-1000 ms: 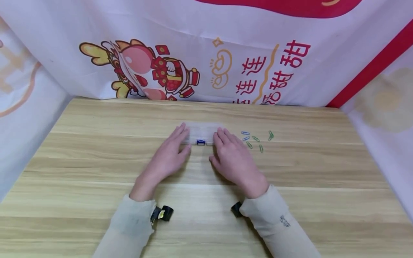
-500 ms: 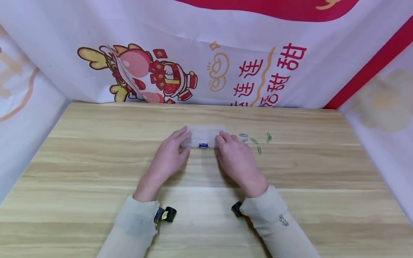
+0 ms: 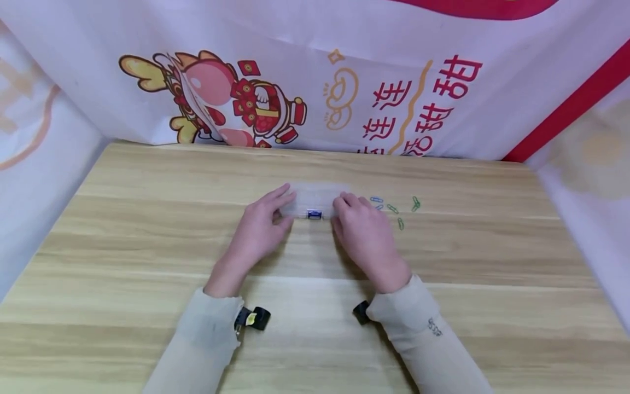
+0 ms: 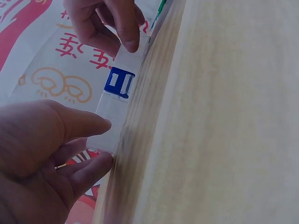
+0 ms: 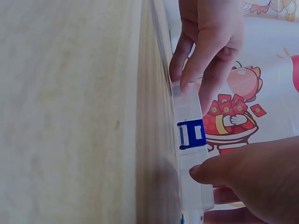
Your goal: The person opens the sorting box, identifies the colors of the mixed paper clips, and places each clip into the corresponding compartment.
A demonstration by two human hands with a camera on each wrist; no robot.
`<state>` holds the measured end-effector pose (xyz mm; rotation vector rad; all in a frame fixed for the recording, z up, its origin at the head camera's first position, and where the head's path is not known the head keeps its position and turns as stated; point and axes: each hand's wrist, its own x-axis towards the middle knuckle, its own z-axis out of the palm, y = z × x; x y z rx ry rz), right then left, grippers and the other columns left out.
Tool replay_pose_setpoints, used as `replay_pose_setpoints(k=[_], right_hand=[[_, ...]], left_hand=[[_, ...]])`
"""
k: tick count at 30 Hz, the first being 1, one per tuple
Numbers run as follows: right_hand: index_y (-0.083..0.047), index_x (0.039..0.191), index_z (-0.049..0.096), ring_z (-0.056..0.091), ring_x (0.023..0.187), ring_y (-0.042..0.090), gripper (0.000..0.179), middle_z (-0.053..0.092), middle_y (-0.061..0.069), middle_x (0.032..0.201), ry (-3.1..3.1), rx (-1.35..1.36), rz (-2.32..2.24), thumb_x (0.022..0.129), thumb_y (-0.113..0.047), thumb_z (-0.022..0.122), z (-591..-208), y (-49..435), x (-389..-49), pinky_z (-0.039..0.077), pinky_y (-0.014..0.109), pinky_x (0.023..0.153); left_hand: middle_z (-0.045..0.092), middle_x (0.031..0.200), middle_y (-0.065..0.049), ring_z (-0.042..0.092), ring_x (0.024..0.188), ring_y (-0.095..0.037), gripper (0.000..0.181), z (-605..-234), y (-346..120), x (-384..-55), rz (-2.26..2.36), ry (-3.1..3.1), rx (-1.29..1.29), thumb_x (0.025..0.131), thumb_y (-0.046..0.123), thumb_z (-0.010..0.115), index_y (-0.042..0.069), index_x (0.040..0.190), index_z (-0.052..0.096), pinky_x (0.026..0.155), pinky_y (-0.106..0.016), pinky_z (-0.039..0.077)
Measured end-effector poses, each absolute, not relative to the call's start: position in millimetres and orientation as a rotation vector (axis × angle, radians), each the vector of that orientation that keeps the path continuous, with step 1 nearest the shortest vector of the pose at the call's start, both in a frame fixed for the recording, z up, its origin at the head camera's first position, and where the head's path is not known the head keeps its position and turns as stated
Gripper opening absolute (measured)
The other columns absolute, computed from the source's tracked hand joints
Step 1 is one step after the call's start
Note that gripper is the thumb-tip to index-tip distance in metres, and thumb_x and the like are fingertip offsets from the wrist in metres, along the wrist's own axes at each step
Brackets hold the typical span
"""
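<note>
A clear plastic box with a blue latch on its front side lies on the table between both hands. My left hand holds the box's left end; in the left wrist view the thumb presses the front face and fingers bend around the end. At the other end, my right hand grips the box, thumb on the front in the right wrist view and fingers behind it. The lid looks closed. Blue paper clips lie just right of the right hand, partly covered by it.
Several green paper clips are scattered farther right on the wooden table. A white printed cloth hangs along the table's back edge, with more cloth at both sides.
The right hand's fingers, straighter before, have curled round the box's right end. The box has shifted slightly right, and a green paper clip near that hand is now hidden.
</note>
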<state>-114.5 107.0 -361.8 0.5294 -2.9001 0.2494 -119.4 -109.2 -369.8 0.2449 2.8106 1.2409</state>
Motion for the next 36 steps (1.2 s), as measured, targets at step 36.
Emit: replay_pose_setpoints(k=[36], right_hand=[[-0.013,0.132,0.076,0.067,0.127,0.032,0.043,0.072,0.014,0.138,-2.879,0.559,0.437,0.091,0.001,0.080,-368.4,110.4,-116.8,0.058,0.046,0.112]], left_hand=[[0.044,0.172,-0.005,0.066,0.109,-0.028,0.054,-379.6,-111.3,-126.5,1.295,2.836,0.291,0.097,0.000,0.075,0.010,0.149,0.063,0.101,-0.045,0.060]])
